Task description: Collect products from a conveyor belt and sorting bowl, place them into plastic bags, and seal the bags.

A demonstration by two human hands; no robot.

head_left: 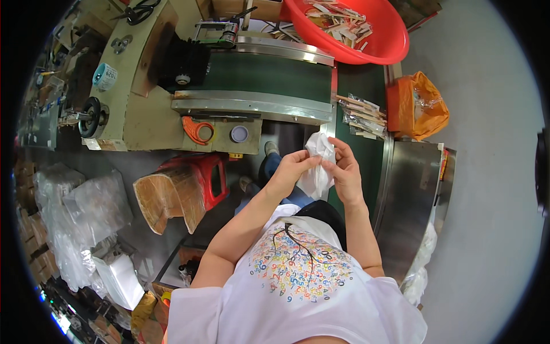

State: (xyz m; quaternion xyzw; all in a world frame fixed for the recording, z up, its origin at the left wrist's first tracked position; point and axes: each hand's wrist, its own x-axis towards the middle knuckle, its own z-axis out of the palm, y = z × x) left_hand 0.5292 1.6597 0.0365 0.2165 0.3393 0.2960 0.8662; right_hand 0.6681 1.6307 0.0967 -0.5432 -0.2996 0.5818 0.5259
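Observation:
In front of my body, between both hands, is a crumpled sheet of thin white material (319, 150), like a tissue or a soft cloth; its exact kind I cannot make out. My left hand (292, 170) pinches it from the left, thumb and fingers closed on its edge. On the other side my right hand (345, 172) grips it between thumb and fingers. Just beyond my right hand, a pile of slim wrapped packets with wooden sticks (361, 116) lies on a green belt (364, 160), apart from my fingers.
A machine (152, 114) with another green conveyor (269, 74) stands ahead on the left. Its ledge carries an orange tape dispenser (196, 132) and a small roll (239, 134). A red basin (395, 43), orange bag (404, 109), metal cabinet (407, 195) and red stool (216, 183) surround me.

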